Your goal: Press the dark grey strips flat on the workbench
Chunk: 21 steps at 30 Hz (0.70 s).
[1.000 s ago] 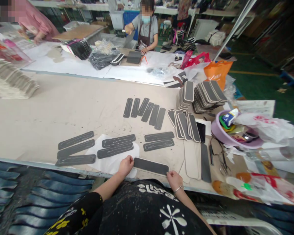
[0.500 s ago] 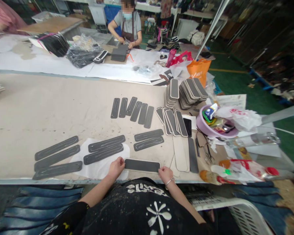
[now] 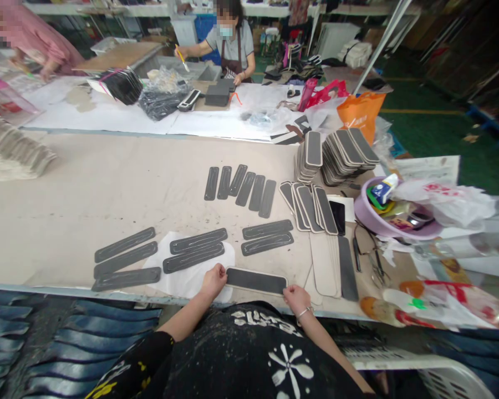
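Workbench (image 3: 87,188) edge — left hand (image 3: 213,280) and right hand (image 3: 296,299) pinch opposite ends of a flat dark strip (image 3: 256,281)

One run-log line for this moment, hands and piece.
left hand: grips left end of dark strip | right hand: grips its right end | strip: flat at near table edge

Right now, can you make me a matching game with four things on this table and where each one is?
Things:
1. black strip
2. purple bowl
3. orange bag
4. phone

Places:
A. behind the leaning stacks of pads
B. held between the left hand and right hand at the near edge
C. flat beside the fanned row of pads
D. at the right, full of odds and ends

Pairs: 1-B, 2-D, 3-A, 4-C
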{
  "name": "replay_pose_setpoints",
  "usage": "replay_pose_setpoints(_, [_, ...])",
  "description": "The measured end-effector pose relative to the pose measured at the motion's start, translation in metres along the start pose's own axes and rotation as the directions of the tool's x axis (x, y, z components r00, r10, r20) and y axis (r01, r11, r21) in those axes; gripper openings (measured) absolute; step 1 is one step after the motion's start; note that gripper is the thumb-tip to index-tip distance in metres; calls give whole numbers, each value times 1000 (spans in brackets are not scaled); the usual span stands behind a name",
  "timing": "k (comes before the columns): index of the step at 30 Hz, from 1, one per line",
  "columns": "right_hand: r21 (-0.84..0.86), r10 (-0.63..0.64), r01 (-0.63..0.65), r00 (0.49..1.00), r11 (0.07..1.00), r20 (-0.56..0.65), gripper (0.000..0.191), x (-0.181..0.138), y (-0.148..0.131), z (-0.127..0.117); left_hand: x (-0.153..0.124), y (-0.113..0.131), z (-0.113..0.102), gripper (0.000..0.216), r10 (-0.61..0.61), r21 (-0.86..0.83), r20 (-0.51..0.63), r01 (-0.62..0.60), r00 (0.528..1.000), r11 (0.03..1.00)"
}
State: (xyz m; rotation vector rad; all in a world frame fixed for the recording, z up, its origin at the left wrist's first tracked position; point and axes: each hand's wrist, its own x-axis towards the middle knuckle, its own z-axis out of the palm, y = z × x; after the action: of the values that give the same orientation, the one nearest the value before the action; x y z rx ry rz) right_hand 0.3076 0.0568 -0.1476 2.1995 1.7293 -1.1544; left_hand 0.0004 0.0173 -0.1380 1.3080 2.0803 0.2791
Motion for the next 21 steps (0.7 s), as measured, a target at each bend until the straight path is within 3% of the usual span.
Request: replay_pose_setpoints(21, [-64,-22,18,998,998,-67,18,-6,-5,-10,10,6,-3,6,-3,146,70,-7,998,989])
